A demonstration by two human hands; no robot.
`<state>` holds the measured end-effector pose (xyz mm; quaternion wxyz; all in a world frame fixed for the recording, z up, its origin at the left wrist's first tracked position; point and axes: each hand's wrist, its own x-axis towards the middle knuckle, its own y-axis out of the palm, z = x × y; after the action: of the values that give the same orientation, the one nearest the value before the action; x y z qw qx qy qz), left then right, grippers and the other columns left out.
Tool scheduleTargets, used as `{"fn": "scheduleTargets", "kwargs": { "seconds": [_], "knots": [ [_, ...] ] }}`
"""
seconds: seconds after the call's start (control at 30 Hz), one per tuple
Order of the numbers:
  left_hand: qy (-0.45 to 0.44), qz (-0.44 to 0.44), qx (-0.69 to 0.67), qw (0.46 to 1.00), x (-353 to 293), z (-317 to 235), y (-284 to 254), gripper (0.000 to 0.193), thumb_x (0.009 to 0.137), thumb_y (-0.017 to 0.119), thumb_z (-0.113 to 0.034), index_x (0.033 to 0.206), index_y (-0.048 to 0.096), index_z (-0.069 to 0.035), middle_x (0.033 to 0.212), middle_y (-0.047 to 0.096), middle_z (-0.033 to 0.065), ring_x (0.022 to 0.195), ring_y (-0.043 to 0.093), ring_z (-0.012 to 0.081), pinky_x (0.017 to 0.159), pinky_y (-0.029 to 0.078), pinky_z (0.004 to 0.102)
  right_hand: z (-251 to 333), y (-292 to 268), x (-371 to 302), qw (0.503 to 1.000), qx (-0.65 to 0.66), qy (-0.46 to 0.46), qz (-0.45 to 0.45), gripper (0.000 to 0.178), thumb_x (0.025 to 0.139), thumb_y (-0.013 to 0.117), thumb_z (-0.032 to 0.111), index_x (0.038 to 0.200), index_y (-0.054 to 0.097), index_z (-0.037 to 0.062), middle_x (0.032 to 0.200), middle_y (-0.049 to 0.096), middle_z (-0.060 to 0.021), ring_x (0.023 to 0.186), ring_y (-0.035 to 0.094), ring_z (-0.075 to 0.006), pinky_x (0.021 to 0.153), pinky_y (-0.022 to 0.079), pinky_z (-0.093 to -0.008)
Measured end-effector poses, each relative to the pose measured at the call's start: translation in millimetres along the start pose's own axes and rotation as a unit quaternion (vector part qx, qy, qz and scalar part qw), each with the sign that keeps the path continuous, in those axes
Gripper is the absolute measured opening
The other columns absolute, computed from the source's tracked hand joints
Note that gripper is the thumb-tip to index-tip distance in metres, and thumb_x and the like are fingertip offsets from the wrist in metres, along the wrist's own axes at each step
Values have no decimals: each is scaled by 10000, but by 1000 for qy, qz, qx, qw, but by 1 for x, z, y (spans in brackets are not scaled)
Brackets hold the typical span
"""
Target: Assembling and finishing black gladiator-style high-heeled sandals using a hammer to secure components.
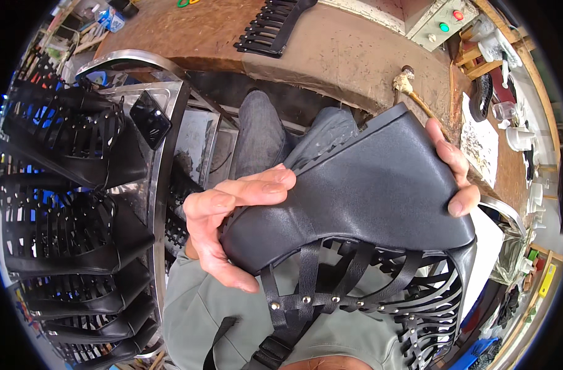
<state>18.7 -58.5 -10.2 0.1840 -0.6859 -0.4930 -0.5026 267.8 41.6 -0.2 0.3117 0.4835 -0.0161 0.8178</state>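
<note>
Between both my hands is a black wedge shoe [368,197], turned on its side over my lap with its smooth wedge side facing up. Its cage of narrow, riveted black straps [355,302] hangs toward my body. My left hand [210,216] grips the rounded toe end, thumb on the lower edge and fingers over the sole side. At the thick heel end, the fingertips of my right hand [455,161] wrap round the edge; the rest of that hand is hidden behind the shoe.
Several similar black strappy shoes [78,259] fill a rack at left, with a black phone [150,120] on its metal edge. Ahead, the brown workbench [189,31] carries a slotted black piece [272,28], a glue-crusted stick tool [411,89] and a button box [440,24].
</note>
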Motion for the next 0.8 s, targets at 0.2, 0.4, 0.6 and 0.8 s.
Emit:
{"fn": "scheduleTargets", "kwargs": {
  "seconds": [0.2, 0.4, 0.6, 0.8],
  "knots": [
    [-70, -164, 41, 983, -12, -15, 16, 834, 796, 512, -689, 1164, 473, 58, 1221, 510, 279, 1213, 457, 398, 1070, 273, 510, -38, 10, -10, 992, 66, 76, -79, 180, 901, 578, 224, 1018, 550, 91, 1188, 548, -244, 1226, 442, -354, 1023, 368, -485],
    [-86, -162, 227, 956, -2, 5, 43, 908, 642, 828, -458, 1293, 414, 20, 1238, 503, 161, 1185, 476, 257, 1029, 342, 370, -51, -66, -145, 937, 105, 180, -279, 793, 607, 866, 295, 1273, 493, 80, 1207, 582, -81, 1097, 574, -266, 970, 447, -439],
    [-98, -124, 299, 941, 0, -26, 51, 727, 713, 802, -289, 1265, 452, 31, 1219, 505, 157, 1112, 504, 220, 954, 400, 323, -31, -40, -128, 954, 27, 141, -264, 603, 752, 759, 265, 1253, 494, 62, 1170, 584, -64, 1080, 567, -239, 950, 440, -401],
    [-33, -68, 326, 942, 17, -27, 50, 819, 727, 743, -502, 1244, 433, 53, 1205, 508, 210, 1114, 520, 279, 957, 417, 386, -27, -44, -116, 927, -68, 213, -301, 685, 706, 784, 330, 1263, 486, 66, 1173, 582, -67, 1088, 564, -252, 958, 440, -416]
  ]
}}
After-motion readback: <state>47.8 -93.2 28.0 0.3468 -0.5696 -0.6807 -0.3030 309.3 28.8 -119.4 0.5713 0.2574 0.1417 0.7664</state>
